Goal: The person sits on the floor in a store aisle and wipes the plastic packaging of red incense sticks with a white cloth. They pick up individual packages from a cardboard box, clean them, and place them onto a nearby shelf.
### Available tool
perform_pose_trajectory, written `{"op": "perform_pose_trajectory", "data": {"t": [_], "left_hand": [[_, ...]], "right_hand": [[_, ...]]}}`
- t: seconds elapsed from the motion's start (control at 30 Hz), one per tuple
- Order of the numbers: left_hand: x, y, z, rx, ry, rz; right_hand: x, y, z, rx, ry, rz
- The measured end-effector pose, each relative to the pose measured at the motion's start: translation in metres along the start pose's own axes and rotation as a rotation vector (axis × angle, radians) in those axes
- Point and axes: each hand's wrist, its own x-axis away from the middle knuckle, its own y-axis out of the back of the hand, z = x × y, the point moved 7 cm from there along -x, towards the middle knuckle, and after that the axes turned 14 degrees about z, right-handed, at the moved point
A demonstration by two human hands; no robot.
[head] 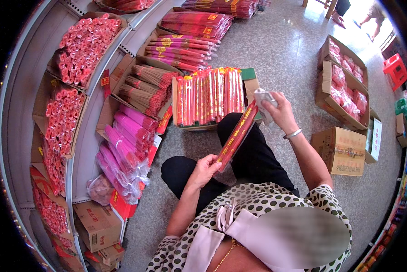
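Note:
My left hand (205, 170) grips the lower end of a long red packet with yellow writing (237, 136), held at a slant above my knees. Around its upper end my right hand (280, 110) presses a crumpled whitish cloth (265, 102). What the packet contains cannot be told. Just beyond it, an open cardboard box (203, 128) on the floor holds several similar red and gold packets (208, 97), lying side by side. The right hand's fingers are partly hidden by the cloth.
Shelves on the left carry boxes of red-tipped incense sticks (145, 88), pink bundles (132, 132) and plastic-wrapped red rolls (87, 51). To the right stand a closed carton (339, 151), boxes of pink bags (343, 95) and a red plastic stool (395, 70). Other people's legs (341, 13) show at the top right.

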Motion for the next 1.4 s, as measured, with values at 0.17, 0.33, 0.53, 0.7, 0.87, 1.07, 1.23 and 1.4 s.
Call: {"op": "perform_pose_trajectory", "data": {"t": [0.17, 0.33, 0.53, 0.7, 0.87, 1.07, 1.23, 1.4], "left_hand": [[0.006, 0.000, 0.005, 0.177, -0.145, 0.020], [0.014, -0.003, -0.030, 0.221, -0.301, -0.011], [0.024, -0.002, -0.059, 0.013, -0.334, -0.127], [0.043, 0.011, -0.062, 0.081, -0.452, -0.295], [0.093, 0.032, -0.056, 0.314, -0.655, -0.374], [0.202, 0.079, -0.032, 0.364, -0.851, -0.891], [0.311, 0.109, -0.024, 0.228, -0.925, -1.312], [0.388, 0.151, -0.052, 0.221, -0.910, -1.608]], "right_hand": [[0.017, -0.017, -0.031, -0.853, -0.180, -0.101], [0.029, -0.058, -0.010, -1.322, -0.202, 0.119], [0.038, -0.089, 0.083, -1.322, 0.025, 0.443], [0.072, -0.134, 0.129, -0.991, 0.071, 0.899], [0.086, -0.154, 0.160, -0.492, 0.434, 1.029], [0.082, -0.175, 0.140, -0.431, 0.345, 1.015], [0.086, -0.187, 0.116, -0.485, 0.299, 0.995], [0.083, -0.191, 0.105, -0.432, 0.326, 0.945]]}}
